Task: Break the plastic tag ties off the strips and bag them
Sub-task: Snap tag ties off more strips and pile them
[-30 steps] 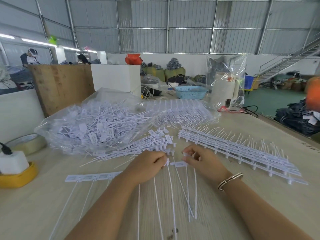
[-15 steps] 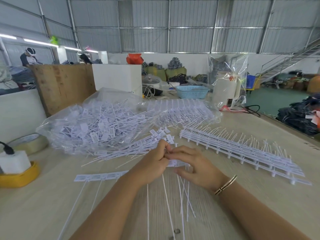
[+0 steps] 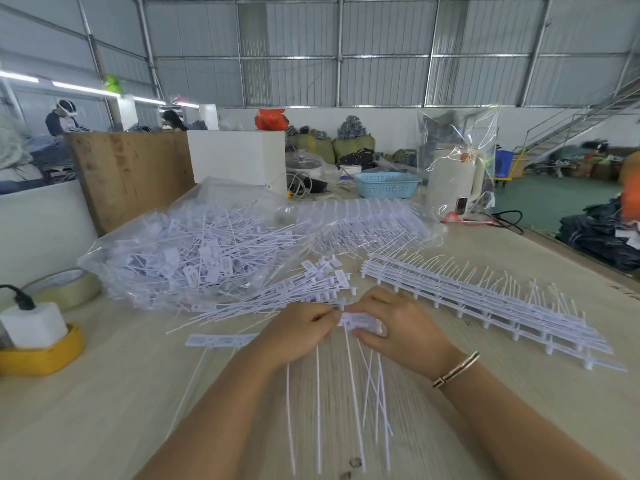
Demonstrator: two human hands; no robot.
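Both hands, left hand and right hand, pinch the thin white plastic tag strip at its flat heads, light, springy, best snapped there.

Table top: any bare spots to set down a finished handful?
Bare wood left of the left hand, between the short strip and the yellow tray. Also near-right, below the stacked strips. Crowded around the bag and between both hands.
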